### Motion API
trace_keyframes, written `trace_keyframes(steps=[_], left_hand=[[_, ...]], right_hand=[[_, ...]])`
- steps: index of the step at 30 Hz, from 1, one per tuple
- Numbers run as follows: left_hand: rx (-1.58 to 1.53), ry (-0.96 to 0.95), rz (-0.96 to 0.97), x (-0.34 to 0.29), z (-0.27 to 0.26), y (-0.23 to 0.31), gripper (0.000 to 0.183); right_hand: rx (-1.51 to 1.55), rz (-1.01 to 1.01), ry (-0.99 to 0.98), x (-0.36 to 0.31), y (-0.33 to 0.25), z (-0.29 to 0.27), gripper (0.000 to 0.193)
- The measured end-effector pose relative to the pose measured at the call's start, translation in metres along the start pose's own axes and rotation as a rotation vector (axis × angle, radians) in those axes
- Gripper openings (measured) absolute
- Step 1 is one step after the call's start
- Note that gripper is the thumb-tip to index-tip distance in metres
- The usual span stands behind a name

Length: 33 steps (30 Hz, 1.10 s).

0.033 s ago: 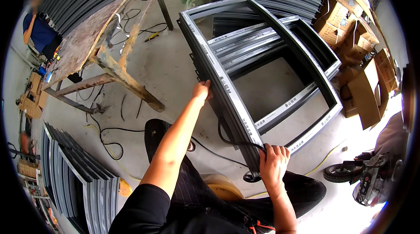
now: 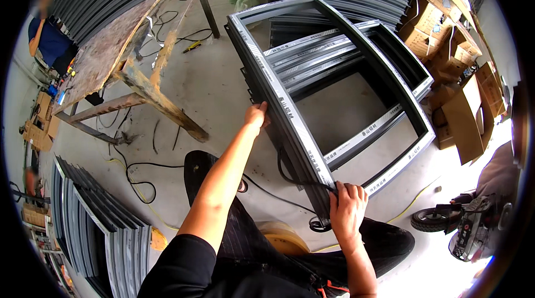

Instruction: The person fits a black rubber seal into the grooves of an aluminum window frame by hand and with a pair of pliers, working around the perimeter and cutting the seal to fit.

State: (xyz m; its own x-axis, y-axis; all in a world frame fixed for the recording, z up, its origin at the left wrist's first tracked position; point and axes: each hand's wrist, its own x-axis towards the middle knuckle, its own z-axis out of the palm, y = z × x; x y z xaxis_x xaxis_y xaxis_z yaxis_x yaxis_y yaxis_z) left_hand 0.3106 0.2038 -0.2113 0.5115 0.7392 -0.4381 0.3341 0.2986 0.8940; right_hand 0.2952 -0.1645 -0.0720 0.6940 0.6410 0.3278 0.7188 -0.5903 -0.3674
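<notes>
Grey metal window frames lie stacked before me, the top frame (image 2: 295, 125) partly covered with white printed film. My left hand (image 2: 256, 116) is closed at the left outer side of the stack, about midway along; its fingertips are partly hidden. My right hand (image 2: 348, 209) grips the top frame's near corner, fingers bent over its upper face. A thin black strip (image 2: 284, 172) loops up from beside the stack and passes under or into my right fingers; its hold there is partly hidden. Below the corner hangs a small black coil (image 2: 319, 224).
A worn wooden table (image 2: 106, 58) stands at the left, a person (image 2: 53, 44) behind it. More grey frames (image 2: 106, 225) are stacked near left. Cardboard boxes (image 2: 471, 119) and a wheeled vehicle (image 2: 468, 225) are on the right. Black cables (image 2: 159, 164) cross the floor.
</notes>
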Motion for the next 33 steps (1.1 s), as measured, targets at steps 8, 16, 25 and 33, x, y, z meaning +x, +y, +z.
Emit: trace_keyframes(steps=[8, 16, 25, 33], left_hand=[[-0.256, -0.260, -0.113, -0.095, 0.011, -0.033, 0.030], [-0.328, -0.198, -0.131, -0.105, 0.021, -0.041, 0.033], [-0.311, -0.146, -0.146, -0.105, 0.029, -0.037, 0.031], [-0.241, -0.076, -0.144, -0.092, 0.030, -0.044, 0.028]], right_hand=[[0.383, 0.315, -0.154, -0.092, -0.004, -0.025, 0.032], [0.483, 0.279, -0.258, -0.121, 0.006, -0.023, 0.013], [1.790, 0.954, -0.712, -0.115, 0.036, -0.020, 0.030], [1.146, 0.680, -0.574, -0.134, 0.055, 0.004, 0.019]])
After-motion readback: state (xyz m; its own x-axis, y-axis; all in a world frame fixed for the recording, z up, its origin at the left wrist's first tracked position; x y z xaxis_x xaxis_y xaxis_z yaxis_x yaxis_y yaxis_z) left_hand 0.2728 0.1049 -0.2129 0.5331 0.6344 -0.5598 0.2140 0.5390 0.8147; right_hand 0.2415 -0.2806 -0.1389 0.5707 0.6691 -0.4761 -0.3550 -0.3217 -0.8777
